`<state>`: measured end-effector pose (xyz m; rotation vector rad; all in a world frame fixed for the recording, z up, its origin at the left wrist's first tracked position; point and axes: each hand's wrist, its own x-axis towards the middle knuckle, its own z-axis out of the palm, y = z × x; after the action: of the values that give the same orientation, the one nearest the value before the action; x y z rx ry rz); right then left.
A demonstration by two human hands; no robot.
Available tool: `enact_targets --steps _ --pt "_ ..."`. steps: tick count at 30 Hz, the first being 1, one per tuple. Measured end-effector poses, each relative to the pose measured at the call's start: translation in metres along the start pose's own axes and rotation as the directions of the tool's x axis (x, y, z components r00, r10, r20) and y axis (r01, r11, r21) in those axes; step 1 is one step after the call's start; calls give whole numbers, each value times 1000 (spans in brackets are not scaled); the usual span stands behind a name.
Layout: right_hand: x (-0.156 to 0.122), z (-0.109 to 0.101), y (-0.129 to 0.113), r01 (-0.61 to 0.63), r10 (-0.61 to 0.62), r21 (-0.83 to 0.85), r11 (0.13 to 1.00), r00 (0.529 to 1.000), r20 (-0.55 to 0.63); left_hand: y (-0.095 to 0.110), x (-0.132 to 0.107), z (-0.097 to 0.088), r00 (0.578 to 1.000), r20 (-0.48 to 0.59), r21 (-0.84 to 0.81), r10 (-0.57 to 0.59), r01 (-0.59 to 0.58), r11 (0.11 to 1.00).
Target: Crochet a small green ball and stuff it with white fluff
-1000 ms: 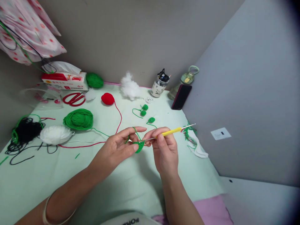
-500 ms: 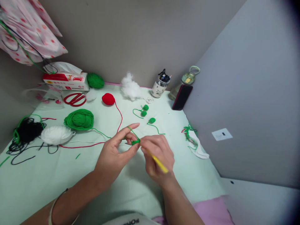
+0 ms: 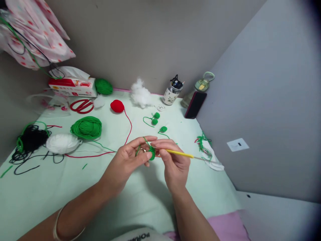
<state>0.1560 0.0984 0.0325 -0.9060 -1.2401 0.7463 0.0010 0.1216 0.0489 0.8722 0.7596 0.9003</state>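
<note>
Place: a home is suggested, one corner given over to craft; room type cannot be told.
Walls: grey wall [image 3: 140, 40] at 12 o'clock, paler wall [image 3: 271, 93] at 3, joined near 2.
Covering: pale green cloth [image 3: 130, 201] spread at 6.
Craft signs: yellow-handled hook [image 3: 179, 153] held at 5; green skein [image 3: 86, 128] and white yarn ball [image 3: 62, 144] laid at 9.
Household goods: tissue box [image 3: 75, 88] and hung spotted fabric [image 3: 50, 36] at 10; drinking bottle [image 3: 202, 84], phone [image 3: 196, 105] stood before it, at 2.

Hook handle [image 3: 181, 154] smooth plastic; shaft [image 3: 201, 158] metal; green piece [image 3: 152, 154] bumpy yarn.
</note>
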Motion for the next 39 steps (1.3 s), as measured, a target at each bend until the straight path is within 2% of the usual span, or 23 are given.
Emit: enact_targets --steps 3,5,8,9,11,13,14,16,19,21,23,26,32,39 --pt "-6 2 0 99 -96 -162 982 995 24 -4 0 0 997 -71 37 42 -39 999" --pt "-9 1 0 214 -196 -324 921 977 89 -5 1 1 994 -108 -10 32 -33 999" --pt "-10 -2 1 418 -365 -478 773 909 204 -5 3 1 993 -59 -171 -107 95 981" --pt "-9 -3 1 428 -380 -472 770 903 200 -4 4 1 986 -24 -224 -163 154 962" --pt "-6 -5 1 323 -311 -379 867 946 94 -1 6 -1 973 19 -292 -229 224 930" --pt "-2 -6 -1 132 -143 -184 974 989 -44 1 7 -2 977 11 -296 -211 205 933" --pt "0 -6 -1 49 -55 -77 996 996 -77 2 7 -2 983 0 -274 -181 174 946" --pt "2 -5 -1 -56 59 53 997 997 -58 2 5 -2 993 -9 -192 -117 113 975" --pt "2 -3 0 -89 89 33 995 996 5 0 2 -3 999 3 -46 -50 50 998" --pt "2 -4 1 -115 115 50 992 993 -2 -1 2 -5 998 55 25 -39 37 999" --pt "3 -5 2 -179 183 141 974 983 -17 -1 2 -8 993 108 75 -44 36 997" --pt "6 -6 1 -264 276 250 932 961 -15 0 3 -11 993 113 100 -28 16 995" --pt "8 -5 -2 -272 279 277 921 960 15 1 3 -12 996 87 108 -8 -2 994" --pt "5 -9 -6 -178 168 187 966 983 68 9 -1 -5 999 21 202 26 -30 979"
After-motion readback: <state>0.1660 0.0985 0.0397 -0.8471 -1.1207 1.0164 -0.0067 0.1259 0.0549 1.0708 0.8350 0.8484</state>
